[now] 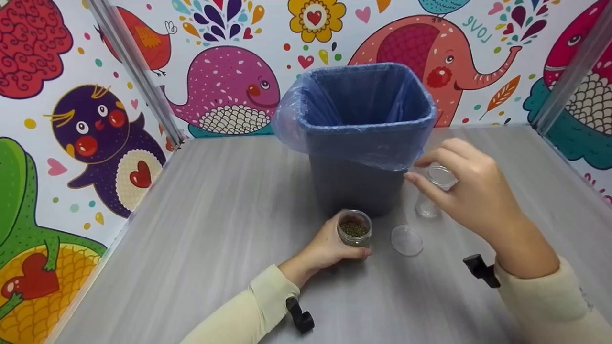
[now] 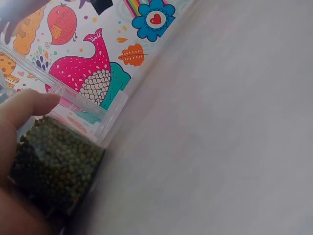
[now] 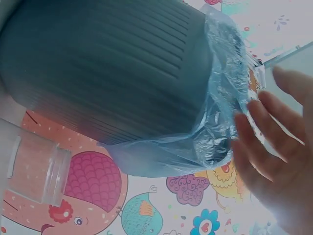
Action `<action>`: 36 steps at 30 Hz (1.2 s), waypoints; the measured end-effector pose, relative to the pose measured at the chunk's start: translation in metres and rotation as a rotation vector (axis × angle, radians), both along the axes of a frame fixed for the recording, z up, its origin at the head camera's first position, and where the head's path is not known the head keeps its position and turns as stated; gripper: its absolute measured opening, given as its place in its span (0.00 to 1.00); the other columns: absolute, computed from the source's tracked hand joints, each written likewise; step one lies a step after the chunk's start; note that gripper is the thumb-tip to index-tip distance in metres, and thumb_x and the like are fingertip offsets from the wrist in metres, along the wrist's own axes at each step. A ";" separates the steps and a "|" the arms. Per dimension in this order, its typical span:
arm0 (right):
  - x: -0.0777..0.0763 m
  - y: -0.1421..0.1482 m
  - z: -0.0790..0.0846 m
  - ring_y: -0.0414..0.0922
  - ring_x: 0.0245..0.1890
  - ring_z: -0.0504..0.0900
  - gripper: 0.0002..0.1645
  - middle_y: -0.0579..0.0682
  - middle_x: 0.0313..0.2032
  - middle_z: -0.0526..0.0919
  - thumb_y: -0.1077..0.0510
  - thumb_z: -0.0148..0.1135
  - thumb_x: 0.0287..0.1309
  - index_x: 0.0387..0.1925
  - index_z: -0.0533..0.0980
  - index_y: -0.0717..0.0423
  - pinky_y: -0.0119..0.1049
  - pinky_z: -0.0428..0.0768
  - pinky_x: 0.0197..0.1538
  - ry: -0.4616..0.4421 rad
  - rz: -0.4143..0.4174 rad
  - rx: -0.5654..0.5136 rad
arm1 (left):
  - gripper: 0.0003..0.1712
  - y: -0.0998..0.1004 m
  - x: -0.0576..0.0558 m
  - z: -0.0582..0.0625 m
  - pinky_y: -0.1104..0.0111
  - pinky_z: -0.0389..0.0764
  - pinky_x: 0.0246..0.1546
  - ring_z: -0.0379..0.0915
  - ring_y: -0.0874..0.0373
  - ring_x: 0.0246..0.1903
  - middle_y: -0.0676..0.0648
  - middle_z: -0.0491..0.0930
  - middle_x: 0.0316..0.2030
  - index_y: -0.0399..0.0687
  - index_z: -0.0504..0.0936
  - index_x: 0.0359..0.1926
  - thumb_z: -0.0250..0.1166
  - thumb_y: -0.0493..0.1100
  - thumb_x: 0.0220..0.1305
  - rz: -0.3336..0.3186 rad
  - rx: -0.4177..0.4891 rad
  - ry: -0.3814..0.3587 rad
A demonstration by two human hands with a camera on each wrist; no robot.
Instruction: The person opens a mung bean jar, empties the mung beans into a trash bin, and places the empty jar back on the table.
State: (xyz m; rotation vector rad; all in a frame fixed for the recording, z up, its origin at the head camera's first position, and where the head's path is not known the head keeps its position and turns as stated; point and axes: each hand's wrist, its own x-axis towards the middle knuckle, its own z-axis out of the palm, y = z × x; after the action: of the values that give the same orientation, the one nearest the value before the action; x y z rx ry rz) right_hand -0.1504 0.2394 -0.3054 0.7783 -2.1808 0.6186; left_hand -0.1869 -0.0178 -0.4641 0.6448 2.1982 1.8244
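My left hand (image 1: 325, 246) grips a clear jar (image 2: 58, 161) from its left side. Small green mung beans (image 1: 354, 228) fill much of it, and no lid covers its mouth. My right hand (image 1: 471, 191) is raised over the right side, fingers loosely bent and holding nothing, as the right wrist view shows its fingers (image 3: 266, 147) apart. Partly behind that hand stands a second clear jar (image 1: 427, 206), also uncapped, with no contents visible. A clear round lid (image 1: 407, 240) lies on the table between the two jars.
A dark grey trash bin (image 1: 356, 184) stands just beyond the jars, lined with a blue plastic bag (image 1: 373, 145) folded over its rim. Cartoon-printed walls (image 1: 229, 91) enclose the grey table (image 1: 224, 205) at the back and sides.
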 end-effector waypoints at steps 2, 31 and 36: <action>-0.001 -0.002 0.001 0.49 0.48 0.82 0.16 0.54 0.44 0.87 0.64 0.82 0.54 0.45 0.87 0.61 0.21 0.71 0.59 0.050 0.009 -0.033 | 0.41 0.000 0.000 0.000 0.64 0.70 0.66 0.77 0.61 0.53 0.55 0.83 0.51 0.47 0.79 0.61 0.85 0.33 0.44 0.003 0.000 -0.001; -0.089 -0.028 0.034 0.48 0.17 0.72 0.29 0.52 0.17 0.76 0.40 0.81 0.56 0.21 0.76 0.56 0.42 0.72 0.26 0.083 -0.025 0.229 | 0.41 0.002 -0.001 0.001 0.65 0.72 0.65 0.77 0.62 0.53 0.55 0.83 0.51 0.48 0.79 0.62 0.85 0.35 0.44 -0.006 -0.016 0.006; -0.092 -0.031 0.033 0.45 0.14 0.60 0.36 0.49 0.13 0.63 0.39 0.79 0.58 0.16 0.64 0.52 0.39 0.59 0.24 0.104 -0.040 0.285 | 0.41 0.001 0.000 0.002 0.65 0.71 0.65 0.77 0.62 0.53 0.55 0.83 0.50 0.48 0.79 0.61 0.85 0.34 0.43 0.006 -0.007 -0.007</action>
State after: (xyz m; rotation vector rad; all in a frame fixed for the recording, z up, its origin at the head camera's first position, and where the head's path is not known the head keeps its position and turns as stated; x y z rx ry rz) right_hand -0.2420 0.2089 -0.2722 0.8901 -2.2084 0.2419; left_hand -0.1872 -0.0172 -0.4623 0.6300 2.2038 1.8185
